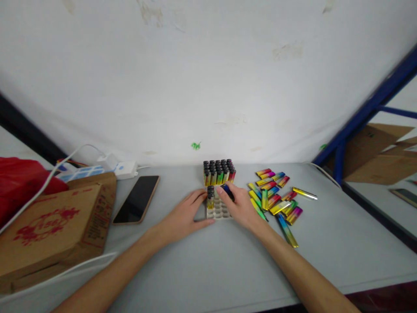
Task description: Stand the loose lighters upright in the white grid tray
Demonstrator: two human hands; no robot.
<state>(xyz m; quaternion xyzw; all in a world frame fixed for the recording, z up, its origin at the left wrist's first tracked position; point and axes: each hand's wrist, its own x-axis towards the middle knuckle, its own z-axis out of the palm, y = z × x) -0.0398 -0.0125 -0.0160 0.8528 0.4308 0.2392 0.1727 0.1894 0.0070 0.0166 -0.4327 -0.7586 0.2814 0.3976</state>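
A pale tray point(219, 213) with rows of round pockets lies on the grey table, a few black-topped lighters point(210, 198) upright in its left column. My left hand point(187, 215) is at the tray's left side, fingers apart, holding nothing. Over the tray, my right hand point(240, 203) pinches a dark blue lighter point(228, 191). Behind the tray stands a block of upright lighters point(219, 172) with black tops. Many shiny multicoloured lighters point(274, 199) lie scattered to the right of my right hand.
At the left are a phone point(137, 200), a brown cardboard box point(61, 226), a red bag point(21, 187), and a white power strip point(125, 169) with a cable. A blue metal frame point(368, 100) and cardboard point(379, 152) stand at the right. A white wall closes the back.
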